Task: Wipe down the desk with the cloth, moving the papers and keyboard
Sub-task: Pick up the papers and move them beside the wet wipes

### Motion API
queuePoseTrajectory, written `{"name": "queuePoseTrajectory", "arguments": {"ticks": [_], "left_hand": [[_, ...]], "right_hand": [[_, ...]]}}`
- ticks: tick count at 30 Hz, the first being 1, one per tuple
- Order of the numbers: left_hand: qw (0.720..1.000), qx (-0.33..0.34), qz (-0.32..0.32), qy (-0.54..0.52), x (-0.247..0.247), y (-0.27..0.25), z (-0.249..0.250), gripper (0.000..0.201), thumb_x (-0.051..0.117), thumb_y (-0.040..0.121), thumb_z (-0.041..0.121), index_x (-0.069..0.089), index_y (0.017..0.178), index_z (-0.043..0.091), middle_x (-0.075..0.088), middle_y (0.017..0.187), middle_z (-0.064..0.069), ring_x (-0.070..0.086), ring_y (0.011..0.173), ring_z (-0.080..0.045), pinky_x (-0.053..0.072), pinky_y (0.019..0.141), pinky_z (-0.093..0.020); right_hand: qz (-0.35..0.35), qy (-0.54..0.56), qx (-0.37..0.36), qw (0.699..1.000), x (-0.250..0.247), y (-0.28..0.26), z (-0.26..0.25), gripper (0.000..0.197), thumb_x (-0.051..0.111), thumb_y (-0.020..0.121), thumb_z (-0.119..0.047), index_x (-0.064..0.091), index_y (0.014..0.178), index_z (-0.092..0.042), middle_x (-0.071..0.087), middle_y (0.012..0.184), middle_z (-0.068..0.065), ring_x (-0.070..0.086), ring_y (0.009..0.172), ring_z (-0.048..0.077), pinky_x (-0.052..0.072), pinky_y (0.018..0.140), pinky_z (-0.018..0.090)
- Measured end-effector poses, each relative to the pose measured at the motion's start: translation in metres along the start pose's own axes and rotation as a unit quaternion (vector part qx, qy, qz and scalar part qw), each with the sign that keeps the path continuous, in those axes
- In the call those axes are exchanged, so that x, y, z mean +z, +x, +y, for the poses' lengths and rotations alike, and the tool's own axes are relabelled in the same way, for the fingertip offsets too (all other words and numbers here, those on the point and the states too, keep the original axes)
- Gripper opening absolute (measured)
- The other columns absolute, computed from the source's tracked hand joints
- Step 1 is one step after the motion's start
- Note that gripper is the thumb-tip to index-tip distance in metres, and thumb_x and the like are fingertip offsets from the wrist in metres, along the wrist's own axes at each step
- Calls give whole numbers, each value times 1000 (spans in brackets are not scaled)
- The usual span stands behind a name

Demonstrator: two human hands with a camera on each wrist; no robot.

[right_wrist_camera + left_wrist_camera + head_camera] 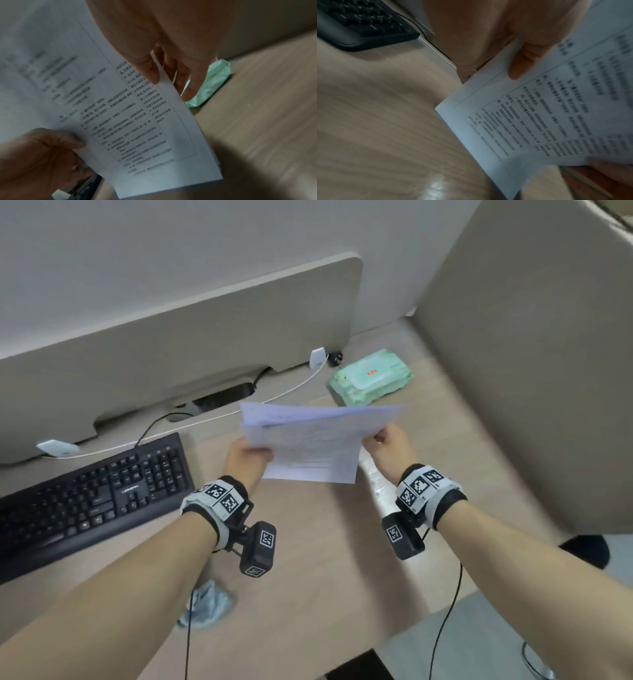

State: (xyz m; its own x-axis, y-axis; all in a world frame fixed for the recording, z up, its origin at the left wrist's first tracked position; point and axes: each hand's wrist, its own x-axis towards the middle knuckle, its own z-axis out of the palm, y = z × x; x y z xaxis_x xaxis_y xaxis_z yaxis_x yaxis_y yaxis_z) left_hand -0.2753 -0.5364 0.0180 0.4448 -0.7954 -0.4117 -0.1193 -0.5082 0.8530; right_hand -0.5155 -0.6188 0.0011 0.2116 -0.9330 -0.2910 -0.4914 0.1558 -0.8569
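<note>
Both hands hold a small stack of printed white papers (308,440) in the air above the middle of the wooden desk (325,559). My left hand (248,458) pinches the papers' left edge, thumb on the printed side (520,62). My right hand (387,445) pinches the right edge (164,75), thumb in front and fingers behind. The black keyboard (92,501) lies at the left of the desk, its corner in the left wrist view (368,24). A crumpled grey-blue cloth (207,604) lies on the desk near the front edge, below my left forearm.
A green pack of wet wipes (371,378) lies at the back right, also behind the papers (212,83). Beige partitions (531,371) wall the desk at the back and right. A white cable (205,422) and a cable slot (222,398) run along the back.
</note>
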Motion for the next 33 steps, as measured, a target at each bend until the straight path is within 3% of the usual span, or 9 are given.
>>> {"name": "queuePoseTrajectory", "arguments": {"ticks": [4,6,10,13,17,22,26,28,33], "left_hand": [[998,-26,-12,-52,1,4,-5,31,39,88,-14,55,71,7,62,50,13,54,46,3,43,48,-13],[997,-30,-29,-61,-5,4,4,25,41,90,-6,55,74,7,63,54,8,56,45,0,43,44,-11],[992,-16,-65,-104,-9,5,21,24,39,92,1,54,74,7,62,63,-4,58,46,-8,42,44,-12],[995,7,-59,-83,-3,1,26,19,48,83,0,58,73,13,62,57,7,56,53,-9,43,49,-17],[999,-27,-47,4,5,-1,24,22,56,85,-4,63,91,16,64,88,2,58,81,-13,46,74,-27],[994,-41,-84,63,2,1,18,32,57,84,-2,66,114,3,67,123,-12,67,104,-30,61,78,-41],[997,-6,-66,50,3,2,26,23,60,69,6,69,81,23,73,99,-7,69,96,-29,58,85,-47],[996,-1,-63,57,3,4,25,22,58,67,9,66,80,26,73,95,-8,70,92,-32,58,84,-47],[990,14,-75,117,11,7,19,13,56,85,3,63,90,13,70,86,-12,66,75,-32,55,70,-35]], "right_hand": [[-16,27,1,999,5,-1,2,27,53,81,-4,53,73,-30,63,86,11,53,78,18,44,71,39],[-9,75,-1,997,2,-2,-9,23,49,71,-11,55,69,-33,58,81,9,50,71,15,39,62,31],[1,125,18,992,-14,5,-35,15,47,78,3,53,80,-11,52,77,8,45,49,2,36,45,16],[32,27,-57,997,-19,13,-38,24,49,82,0,51,78,-23,56,73,-3,48,62,2,38,56,17],[37,7,-58,998,-16,16,-25,17,48,87,-6,59,87,-19,66,85,6,60,81,19,49,74,36],[20,-18,-35,999,-12,13,-8,15,49,86,-11,62,93,-14,69,91,8,64,90,27,53,84,42],[39,15,-49,998,-19,10,-22,28,48,87,-3,61,92,-27,65,86,2,62,88,21,50,82,32],[40,20,-49,998,-20,11,-22,32,49,87,-3,60,90,-33,66,85,-2,63,88,21,51,84,33],[33,-25,-11,999,-16,13,-2,25,48,89,-8,63,106,-19,71,101,3,65,98,24,52,91,44]]}}
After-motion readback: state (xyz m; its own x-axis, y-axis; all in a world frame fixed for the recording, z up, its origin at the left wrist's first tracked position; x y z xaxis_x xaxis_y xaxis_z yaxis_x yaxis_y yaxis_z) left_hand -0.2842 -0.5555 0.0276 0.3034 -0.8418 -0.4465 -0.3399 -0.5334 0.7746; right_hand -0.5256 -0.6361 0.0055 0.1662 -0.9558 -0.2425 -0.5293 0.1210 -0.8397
